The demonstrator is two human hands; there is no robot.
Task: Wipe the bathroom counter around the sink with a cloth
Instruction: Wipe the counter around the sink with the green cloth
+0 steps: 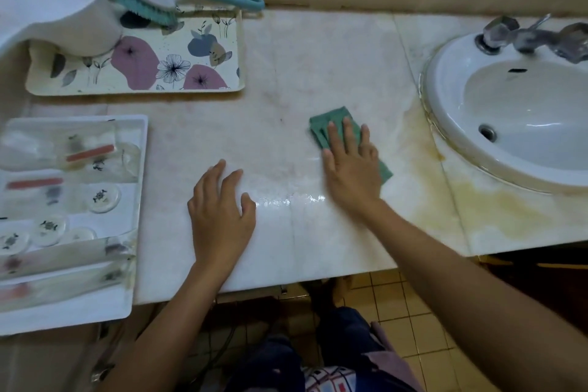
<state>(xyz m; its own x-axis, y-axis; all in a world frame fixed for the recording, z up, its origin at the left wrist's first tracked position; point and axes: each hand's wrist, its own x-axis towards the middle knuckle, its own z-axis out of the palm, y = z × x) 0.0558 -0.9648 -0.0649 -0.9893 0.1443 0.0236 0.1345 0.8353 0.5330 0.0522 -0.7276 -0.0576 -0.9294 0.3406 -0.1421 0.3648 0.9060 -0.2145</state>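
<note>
A folded green cloth lies on the pale marble counter, left of the white sink. My right hand presses flat on the cloth, fingers spread and pointing away from me, covering most of it. My left hand rests palm down on the bare counter nearer the front edge, fingers apart, holding nothing. A wet glossy streak runs between the two hands. Yellow-brown staining marks the counter below and beside the sink rim.
A floral tray at the back left carries a white jug and a teal scrub brush. A white tray of wrapped toiletries sits at the left front. The metal tap stands behind the basin. Tiled floor shows below the counter edge.
</note>
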